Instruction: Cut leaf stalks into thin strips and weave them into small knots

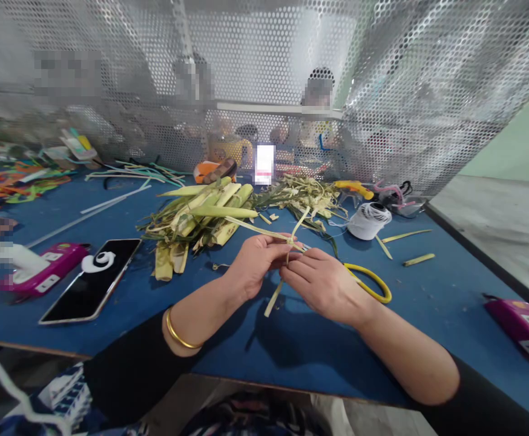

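Observation:
My left hand (256, 261) pinches pale green-yellow plant strips (264, 230) where they cross in a small knot (290, 241). Close against it, my right hand (323, 281) has its fingers closed on the same strips. One loose end (273, 298) hangs below the fingers, and others stick out to the left and upward. A yellow looped handle (377, 283), like that of scissors, shows beside my right wrist. My right hand hides the rest of that tool, so whether it is held or lying on the table cannot be told.
A heap of cut stalks (205, 212) lies behind my hands, with shredded fibres (307, 194) beside it. A white thread spool (368, 220) stands right of these. A phone (94, 281) and magenta power strip (51, 269) lie left; another power strip (523, 330) lies right. Perforated metal mesh (264, 54) rises behind.

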Demonstrator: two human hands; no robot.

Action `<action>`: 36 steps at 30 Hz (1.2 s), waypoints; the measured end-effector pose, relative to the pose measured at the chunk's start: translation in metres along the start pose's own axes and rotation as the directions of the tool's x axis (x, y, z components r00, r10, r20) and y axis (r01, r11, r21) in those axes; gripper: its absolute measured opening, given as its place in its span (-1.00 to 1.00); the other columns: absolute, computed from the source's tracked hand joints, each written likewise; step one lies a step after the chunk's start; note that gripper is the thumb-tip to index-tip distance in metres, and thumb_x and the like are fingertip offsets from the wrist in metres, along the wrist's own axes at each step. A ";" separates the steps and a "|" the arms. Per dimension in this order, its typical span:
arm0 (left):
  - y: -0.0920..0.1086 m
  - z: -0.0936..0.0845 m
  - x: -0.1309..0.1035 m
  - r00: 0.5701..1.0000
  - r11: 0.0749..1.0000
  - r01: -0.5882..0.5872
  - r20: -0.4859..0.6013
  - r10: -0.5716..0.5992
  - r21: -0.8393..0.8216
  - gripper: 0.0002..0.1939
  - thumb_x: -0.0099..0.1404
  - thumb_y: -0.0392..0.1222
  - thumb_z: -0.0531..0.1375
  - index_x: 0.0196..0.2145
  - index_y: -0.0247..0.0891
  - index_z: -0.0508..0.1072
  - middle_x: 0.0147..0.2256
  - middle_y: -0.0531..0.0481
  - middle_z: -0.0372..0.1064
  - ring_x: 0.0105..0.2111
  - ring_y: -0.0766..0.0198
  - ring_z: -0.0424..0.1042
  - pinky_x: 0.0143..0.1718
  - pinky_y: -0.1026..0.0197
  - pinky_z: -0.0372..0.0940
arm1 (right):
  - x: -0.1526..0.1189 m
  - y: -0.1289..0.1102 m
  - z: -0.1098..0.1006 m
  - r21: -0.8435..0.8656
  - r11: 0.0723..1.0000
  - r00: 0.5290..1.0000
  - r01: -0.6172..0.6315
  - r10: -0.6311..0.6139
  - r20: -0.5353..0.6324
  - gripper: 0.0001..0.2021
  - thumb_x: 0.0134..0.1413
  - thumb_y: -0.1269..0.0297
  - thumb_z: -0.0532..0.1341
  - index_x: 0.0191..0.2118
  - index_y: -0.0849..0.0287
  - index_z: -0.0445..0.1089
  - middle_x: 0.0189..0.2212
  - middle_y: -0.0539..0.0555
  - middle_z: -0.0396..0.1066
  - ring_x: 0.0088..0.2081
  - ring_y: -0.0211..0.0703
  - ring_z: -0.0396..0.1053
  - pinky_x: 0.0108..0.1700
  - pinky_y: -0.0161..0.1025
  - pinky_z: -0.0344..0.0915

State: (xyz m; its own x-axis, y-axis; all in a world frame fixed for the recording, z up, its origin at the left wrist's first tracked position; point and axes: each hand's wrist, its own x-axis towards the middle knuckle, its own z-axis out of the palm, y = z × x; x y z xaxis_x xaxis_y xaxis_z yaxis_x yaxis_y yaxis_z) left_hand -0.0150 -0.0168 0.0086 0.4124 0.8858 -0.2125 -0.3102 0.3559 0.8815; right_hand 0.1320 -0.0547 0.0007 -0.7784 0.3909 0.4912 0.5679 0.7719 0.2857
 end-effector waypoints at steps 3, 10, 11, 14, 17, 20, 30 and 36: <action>-0.002 0.001 -0.001 1.000 1.000 0.004 -0.025 -0.005 -0.013 -0.86 0.06 -0.41 0.27 -0.35 -0.36 0.50 -0.39 -0.07 0.52 -0.40 0.34 0.47 -0.24 0.27 0.32 | 0.001 0.000 -0.002 0.034 0.999 0.999 0.034 -0.033 -0.019 -0.65 0.29 0.47 -0.11 -0.41 0.21 0.36 -0.51 0.06 0.37 -0.41 -0.18 0.26 -0.23 -0.21 0.17; -0.002 -0.001 0.001 0.999 0.999 -0.006 -0.043 0.007 0.033 -0.83 0.04 -0.36 0.29 -0.33 -0.36 0.51 -0.42 -0.05 0.52 -0.46 0.34 0.46 -0.31 0.28 0.32 | 0.002 -0.004 -0.005 0.022 0.999 0.999 0.035 -0.035 -0.020 -0.66 0.30 0.47 -0.11 -0.34 0.19 0.38 -0.49 0.06 0.39 -0.38 -0.18 0.29 -0.22 -0.19 0.17; 0.000 -0.002 0.001 0.999 0.999 -0.015 -0.049 0.017 0.044 -0.82 0.04 -0.35 0.29 -0.32 -0.36 0.51 -0.42 -0.05 0.51 -0.47 0.35 0.45 -0.33 0.29 0.32 | 0.001 -0.003 -0.006 -0.002 1.000 0.999 0.004 -0.004 -0.037 -0.69 0.30 0.46 -0.10 -0.28 0.19 0.39 -0.46 0.07 0.41 -0.36 -0.17 0.30 -0.22 -0.19 0.16; 0.004 -0.004 0.000 0.998 0.998 -0.020 -0.053 0.022 0.052 -0.82 0.05 -0.32 0.30 -0.32 -0.35 0.50 -0.43 -0.04 0.51 -0.51 0.36 0.44 -0.36 0.30 0.34 | -0.003 0.004 -0.006 -0.115 0.961 0.963 -0.253 0.239 -0.122 -0.78 0.29 0.36 0.00 -0.10 0.23 0.37 -0.31 0.15 0.45 -0.29 -0.12 0.34 -0.19 -0.17 0.12; 0.005 -0.003 0.000 0.999 0.999 0.000 -0.048 0.003 0.051 -0.84 0.08 -0.29 0.29 -0.32 -0.34 0.48 -0.42 -0.08 0.52 -0.48 0.31 0.48 -0.37 0.28 0.36 | -0.006 0.012 -0.003 -0.157 0.858 0.872 -0.489 0.478 -0.106 -0.78 0.27 0.26 0.04 -0.24 0.23 0.39 -0.39 0.16 0.44 -0.34 -0.08 0.33 -0.20 -0.16 0.10; 0.003 -0.003 0.001 0.994 0.994 -0.030 -0.104 0.041 0.104 -0.80 0.07 -0.23 0.32 -0.33 -0.34 0.45 -0.43 -0.07 0.51 -0.52 0.32 0.47 -0.42 0.29 0.36 | -0.007 0.015 -0.002 -0.003 0.856 0.856 -0.517 0.517 0.017 -0.69 0.29 0.27 0.00 -0.46 0.17 0.33 -0.60 0.02 0.34 -0.52 -0.20 0.25 -0.27 -0.22 0.08; 0.001 -0.004 0.000 0.996 0.964 -0.058 -0.051 0.074 0.258 -0.71 0.00 -0.10 0.35 -0.36 -0.35 0.50 -0.50 -0.03 0.45 -0.68 0.46 0.27 -0.70 0.39 0.05 | -0.004 0.018 -0.012 0.268 0.702 0.686 -0.660 0.709 -0.166 -0.76 0.20 0.21 0.11 -0.08 0.17 0.39 -0.16 0.19 0.44 -0.21 -0.07 0.40 -0.29 -0.21 0.29; 0.001 -0.002 -0.005 1.000 0.956 -0.025 0.000 0.027 0.291 -0.72 0.01 -0.04 0.33 -0.47 -0.34 0.49 -0.45 -0.06 0.46 -0.66 0.48 0.24 -0.70 0.40 0.01 | -0.004 0.024 -0.008 0.011 0.904 0.900 -0.428 0.427 -0.089 -0.82 0.24 0.32 0.08 -0.16 0.15 0.42 -0.30 0.10 0.51 -0.11 -0.03 0.38 0.19 0.10 -0.02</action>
State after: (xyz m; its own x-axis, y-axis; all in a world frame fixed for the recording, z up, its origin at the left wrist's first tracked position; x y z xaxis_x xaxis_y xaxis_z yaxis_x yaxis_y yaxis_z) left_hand -0.0192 -0.0199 0.0094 0.4042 0.8949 -0.1890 -0.0576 0.2311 0.9712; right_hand 0.1513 -0.0422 0.0123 -0.4341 0.6371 0.6370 0.8433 0.5360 0.0386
